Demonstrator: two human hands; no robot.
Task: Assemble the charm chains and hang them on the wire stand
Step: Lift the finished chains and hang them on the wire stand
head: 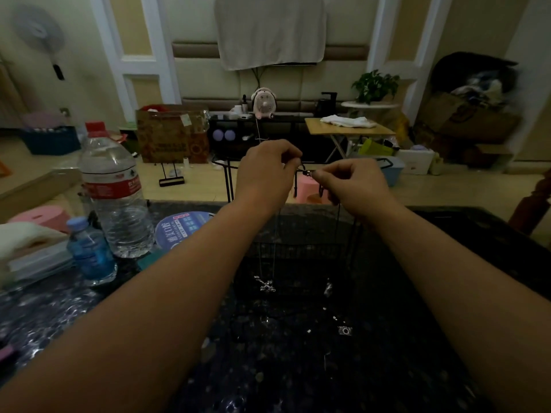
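A black wire stand (229, 180) rises at the far edge of the dark table, its top bar running behind both hands. My left hand (265, 175) pinches one end of a thin chain at the bar. My right hand (353, 183) pinches the other end, where a small silver clasp (308, 173) shows between the hands. The chain (275, 239) hangs down from my fingers, and a silver charm (267, 286) dangles at its bottom. A second charm (328, 289) hangs to the right. A loose silver charm (345, 330) lies on the table.
A large water bottle (114, 198) and a small blue bottle (89, 251) stand at the left. A round blue-printed disc (179, 228) lies beside them. The dark speckled table (268, 368) carries small silver bits near the loose charm. A cluttered room lies beyond.
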